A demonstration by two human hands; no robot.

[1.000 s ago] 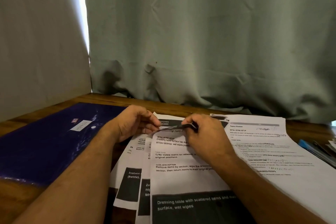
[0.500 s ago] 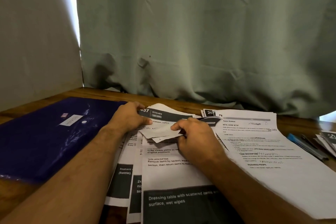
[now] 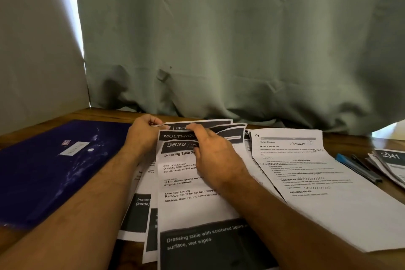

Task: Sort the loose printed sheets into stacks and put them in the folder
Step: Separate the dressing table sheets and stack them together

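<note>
On the wooden table [image 3: 114,114], in front of a grey-green curtain [image 3: 219,39], both forearms reach forward over a fanned pile of printed sheets [image 3: 192,204]. The left hand [image 3: 142,133] curls at the far left corner of the pile, thumb and fingers pinching the top edge of a sheet headed "KITCHEN". The right hand [image 3: 212,153] lies palm down on the top sheet, numbered 3638, its fingers gently bent and pressing near the dark header; whether they pinch an edge cannot be told. A dark blue folder [image 3: 54,171] lies flat just left of the pile. To the right another stack of text pages [image 3: 317,182] overlaps the pile, with pens [image 3: 359,167] and further sheets beyond.
</note>
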